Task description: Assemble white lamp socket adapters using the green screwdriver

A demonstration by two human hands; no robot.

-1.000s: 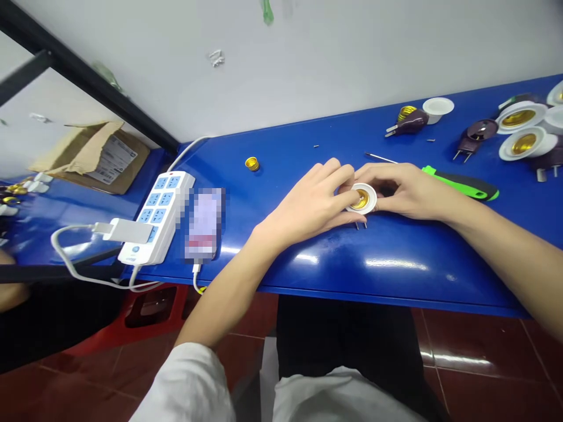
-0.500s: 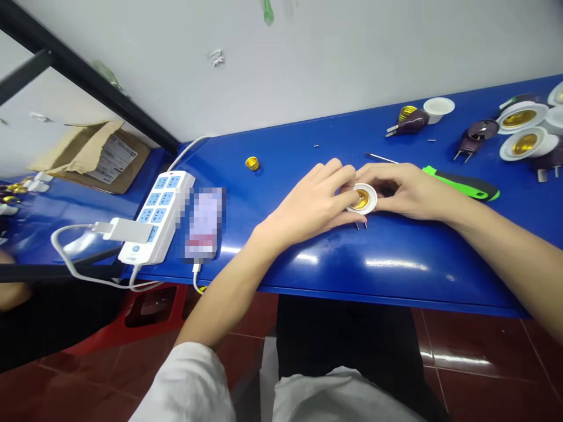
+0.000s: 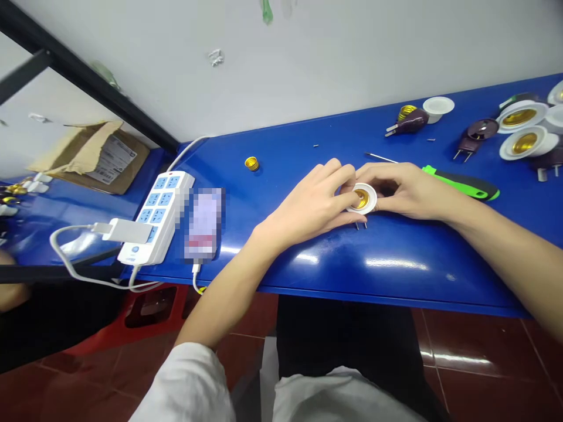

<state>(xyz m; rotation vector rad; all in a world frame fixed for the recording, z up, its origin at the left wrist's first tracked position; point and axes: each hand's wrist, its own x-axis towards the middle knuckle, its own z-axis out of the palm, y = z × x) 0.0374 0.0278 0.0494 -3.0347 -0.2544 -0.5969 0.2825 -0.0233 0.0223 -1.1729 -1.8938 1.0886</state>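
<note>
Both hands meet around a lamp socket (image 3: 372, 200) with a white rim, a gold threaded inside and two metal pins pointing down. My left hand (image 3: 325, 196) closes on it from the left, one fingertip reaching into the opening. From the right, my right hand (image 3: 396, 187) grips its side, fingers curled behind it; the rear of the socket is hidden by the hands. Close behind my right hand lies a screwdriver (image 3: 468, 183) with a green and black handle. A loose gold threaded sleeve (image 3: 252, 163) stands on the table to the left.
A white power strip (image 3: 153, 220) and a charging phone (image 3: 204, 225) lie left on the blue table (image 3: 290, 146). Socket parts, including a dark plug body (image 3: 411, 122) and a white cup (image 3: 438, 108), sit back right. Farther left are a cardboard box (image 3: 118, 161) and another person's arm (image 3: 11, 287).
Almost nothing differs. Both hands keep the same hold on the lamp socket, and the view has shifted only very slightly.
</note>
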